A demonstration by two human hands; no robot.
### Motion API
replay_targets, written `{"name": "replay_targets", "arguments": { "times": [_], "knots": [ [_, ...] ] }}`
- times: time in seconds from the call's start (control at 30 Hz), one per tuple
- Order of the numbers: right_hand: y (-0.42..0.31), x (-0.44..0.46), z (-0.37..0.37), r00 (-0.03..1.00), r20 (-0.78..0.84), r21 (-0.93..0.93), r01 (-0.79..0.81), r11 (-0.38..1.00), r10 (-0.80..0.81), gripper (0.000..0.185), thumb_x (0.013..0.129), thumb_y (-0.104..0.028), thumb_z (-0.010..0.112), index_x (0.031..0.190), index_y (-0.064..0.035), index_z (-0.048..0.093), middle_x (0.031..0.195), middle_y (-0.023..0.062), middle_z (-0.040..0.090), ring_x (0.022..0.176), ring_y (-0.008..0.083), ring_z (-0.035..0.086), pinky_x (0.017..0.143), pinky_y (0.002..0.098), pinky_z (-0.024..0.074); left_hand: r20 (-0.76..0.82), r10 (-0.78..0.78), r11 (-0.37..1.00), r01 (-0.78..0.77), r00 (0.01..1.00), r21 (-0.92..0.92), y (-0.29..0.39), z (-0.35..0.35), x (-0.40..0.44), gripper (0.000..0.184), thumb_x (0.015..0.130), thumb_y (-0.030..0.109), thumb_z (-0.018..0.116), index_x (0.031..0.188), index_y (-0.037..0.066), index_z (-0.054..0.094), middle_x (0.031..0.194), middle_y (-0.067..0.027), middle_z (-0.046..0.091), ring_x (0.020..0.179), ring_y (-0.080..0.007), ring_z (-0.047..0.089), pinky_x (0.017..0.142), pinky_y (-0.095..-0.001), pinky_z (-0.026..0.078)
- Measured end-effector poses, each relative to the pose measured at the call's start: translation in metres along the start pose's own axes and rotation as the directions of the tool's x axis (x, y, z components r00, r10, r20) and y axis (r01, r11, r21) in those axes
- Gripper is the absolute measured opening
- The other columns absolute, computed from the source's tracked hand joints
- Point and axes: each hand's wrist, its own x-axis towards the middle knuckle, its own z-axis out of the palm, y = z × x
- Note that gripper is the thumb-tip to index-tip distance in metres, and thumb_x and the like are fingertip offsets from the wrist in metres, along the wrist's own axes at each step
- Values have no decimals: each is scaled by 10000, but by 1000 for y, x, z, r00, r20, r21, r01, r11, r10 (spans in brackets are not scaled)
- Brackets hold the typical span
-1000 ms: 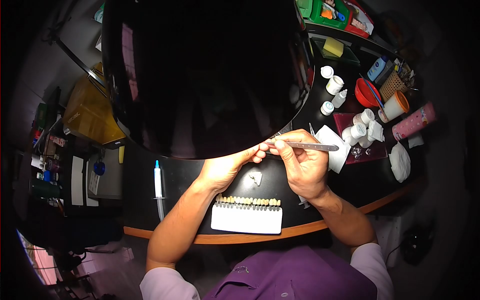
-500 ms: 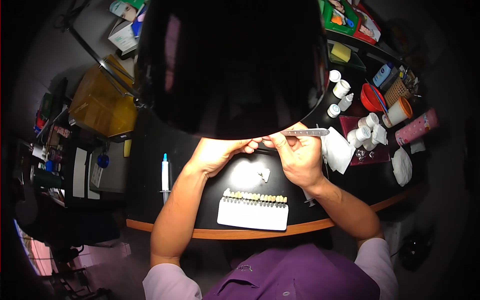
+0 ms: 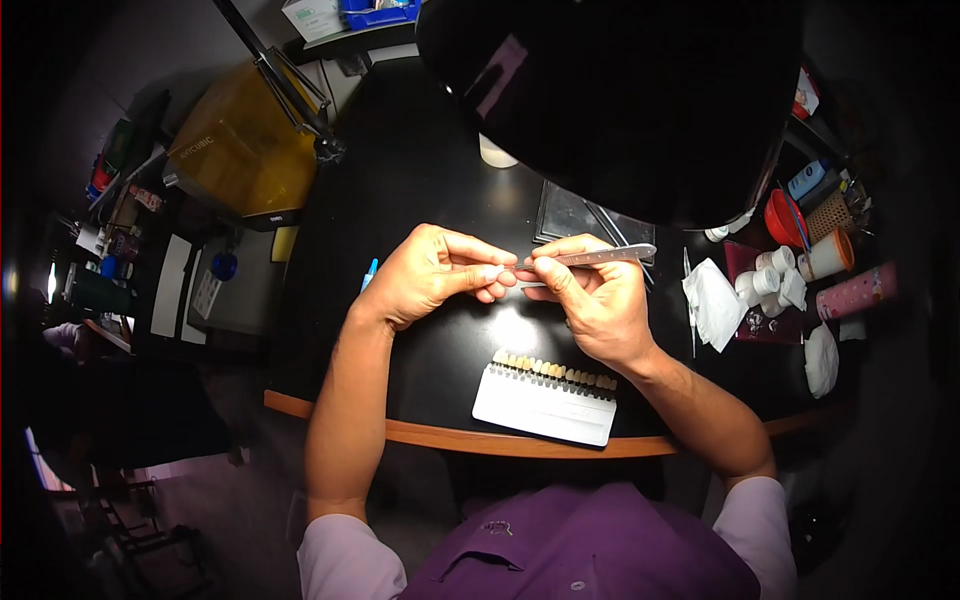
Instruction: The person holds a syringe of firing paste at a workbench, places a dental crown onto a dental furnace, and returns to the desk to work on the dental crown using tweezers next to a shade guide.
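My left hand (image 3: pixel 428 275) is closed in a pinch near the middle of the black desk, its fingertips round something too small to make out. Facing it, my right hand (image 3: pixel 607 312) grips a scalpel (image 3: pixel 608 255) with a flat, marked metal handle. The handle's rear end points right, while its front end meets the left fingertips. Below the hands lies a tooth shade guide (image 3: pixel 545 404), a white holder with a row of tooth-coloured tabs along its top edge. A blue-tipped syringe (image 3: pixel 370 272) is mostly hidden behind my left forearm.
A large black lamp head (image 3: pixel 620 100) hangs over the desk's far side. White tissue (image 3: pixel 712 305), small jars (image 3: pixel 768 286), a red bowl (image 3: pixel 784 218) and a pink cylinder (image 3: pixel 857 290) stand at the right. An amber-covered machine (image 3: pixel 240 150) is at the left.
The view has shifted, so the lamp appears higher and farther right, uncovering both hands' fingertips. The small white piece above the shade guide is no longer visible there. Both hands keep their pinch.
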Motion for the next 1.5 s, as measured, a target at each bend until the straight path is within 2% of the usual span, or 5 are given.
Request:
{"name": "replay_targets", "arguments": {
  "times": [0.23, 0.5, 0.8, 1.1, 1.5],
  "knots": [
    [-1, -1, -2, 998, 21, 33, -63, 997, 62, 134, 1005, -60, 643, 1076, 54, 650, 1028, 149, 720, 986, 220, 744, 817, 284, 659, 35, -20, 999, 19, 999, 39, 2, 0, -1, 266, 955, 4, 675, 1185, -131, 676, 1004, -204, 758, 864, -187, 739, 830, -296, 616],
    [-3, -4, -4, 998, 38, -9, -54, 999, 54, 140, 1017, -61, 622, 1096, 54, 636, 1037, 144, 708, 1020, 223, 730, 824, 297, 661, 47, -15, 998, 12, 999, 57, 2, -1, -2, 257, 929, 14, 714, 1160, -99, 705, 980, -205, 761, 862, -192, 747, 823, -300, 617],
    [-3, -10, 1, 992, 16, -165, 128, 978, -127, 83, 1003, -33, 636, 1052, 23, 673, 1004, 87, 692, 927, 136, 710, 789, 270, 644, 2, -34, 998, 34, 999, 52, 8, 1, -4, 236, 918, 32, 733, 1121, -86, 713, 971, -207, 761, 888, -221, 760, 789, -305, 626],
    [2, -9, 4, 971, 31, -265, 235, 935, -236, 86, 953, 22, 681, 1033, 18, 715, 999, 91, 687, 907, 155, 728, 755, 255, 645, 24, -24, 996, 22, 999, 81, 9, 3, -4, 243, 911, 51, 751, 1111, -84, 718, 959, -193, 763, 876, -213, 755, 781, -303, 623],
    [4, -7, 1, 967, 98, -287, 254, 924, -235, 100, 937, 31, 699, 1030, 16, 730, 969, 97, 715, 860, 142, 724, 716, 245, 612, 23, -3, 992, 0, 1000, 128, 5, 0, -5, 228, 905, 13, 749, 1108, -88, 729, 948, -183, 765, 861, -193, 747, 790, -294, 616]
  ]
}}
